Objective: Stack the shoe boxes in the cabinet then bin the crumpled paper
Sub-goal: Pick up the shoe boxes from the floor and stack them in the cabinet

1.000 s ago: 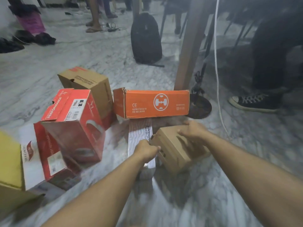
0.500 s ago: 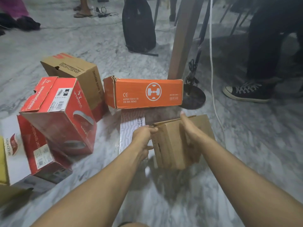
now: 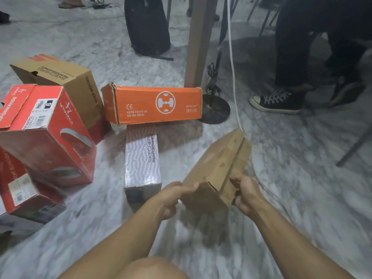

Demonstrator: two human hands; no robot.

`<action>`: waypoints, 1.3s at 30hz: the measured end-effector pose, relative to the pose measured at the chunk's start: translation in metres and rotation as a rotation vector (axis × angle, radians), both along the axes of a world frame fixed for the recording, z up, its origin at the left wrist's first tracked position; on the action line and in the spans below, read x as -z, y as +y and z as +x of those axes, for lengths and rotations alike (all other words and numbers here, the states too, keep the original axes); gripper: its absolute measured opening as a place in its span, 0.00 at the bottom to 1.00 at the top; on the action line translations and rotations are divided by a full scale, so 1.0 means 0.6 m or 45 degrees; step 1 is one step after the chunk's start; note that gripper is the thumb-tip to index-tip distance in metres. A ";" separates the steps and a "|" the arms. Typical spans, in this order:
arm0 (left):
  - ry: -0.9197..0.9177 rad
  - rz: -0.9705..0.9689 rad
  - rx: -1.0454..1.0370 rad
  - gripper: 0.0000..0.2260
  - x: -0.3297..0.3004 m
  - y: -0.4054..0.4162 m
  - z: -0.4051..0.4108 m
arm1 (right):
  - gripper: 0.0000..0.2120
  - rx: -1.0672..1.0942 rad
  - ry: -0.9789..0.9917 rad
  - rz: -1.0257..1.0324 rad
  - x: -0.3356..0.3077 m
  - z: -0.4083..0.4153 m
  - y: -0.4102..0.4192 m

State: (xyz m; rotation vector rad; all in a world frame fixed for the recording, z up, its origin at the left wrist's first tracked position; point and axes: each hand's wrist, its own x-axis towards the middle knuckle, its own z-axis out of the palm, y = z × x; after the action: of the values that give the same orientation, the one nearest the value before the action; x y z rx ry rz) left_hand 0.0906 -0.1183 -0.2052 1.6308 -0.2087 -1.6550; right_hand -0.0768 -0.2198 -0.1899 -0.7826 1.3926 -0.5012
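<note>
Gripping a plain brown box (image 3: pixel 216 168) by its near end, the person holds it raised and tilted above the marble floor (image 3: pixel 302 178), its far end pointing away toward a white cord (image 3: pixel 233 63). In the head view, the only one given, the left hand (image 3: pixel 171 195) has its fingers curled round the box's near left corner, thumb on top, and the right hand (image 3: pixel 246 193) clasps the near right edge where the lid seam runs. The other shoe boxes lie loose on the floor: a white patterned box (image 3: pixel 142 158) flat just left of the held one, an orange box (image 3: pixel 155 104) on its side beyond it, a tan box (image 3: pixel 60 77) at the back left, and two red boxes (image 3: pixel 46 133) leaning together at the left edge. A wooden post (image 3: pixel 199 41), a black backpack (image 3: pixel 148 27) and a seated person's black sneaker (image 3: pixel 276 101) sit farther off. No cabinet, bin or crumpled paper shows here, so the task looks barely begun: one box is in hand, the rest wait to be stacked, and the paper step appears wholly undone.
</note>
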 end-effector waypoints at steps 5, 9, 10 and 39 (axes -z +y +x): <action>0.021 -0.087 -0.275 0.33 0.035 0.007 -0.005 | 0.17 -0.003 0.148 -0.478 0.015 -0.010 0.000; 0.038 -0.151 -0.249 0.11 0.008 -0.013 -0.006 | 0.26 0.033 0.151 -0.301 -0.025 -0.005 -0.009; 0.031 -0.166 -0.243 0.11 -0.003 -0.016 -0.006 | 0.22 -0.018 0.149 -0.253 -0.040 -0.005 -0.011; -0.188 -0.662 -0.434 0.07 -0.419 0.301 0.198 | 0.06 -0.995 -0.251 -0.806 -0.449 0.241 0.176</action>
State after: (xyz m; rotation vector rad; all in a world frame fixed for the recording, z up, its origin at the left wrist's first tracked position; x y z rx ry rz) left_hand 0.2096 0.0624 0.0464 1.3012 -0.3781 -1.1072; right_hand 0.0679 -0.1142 0.0796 -1.6453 0.6395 -0.3754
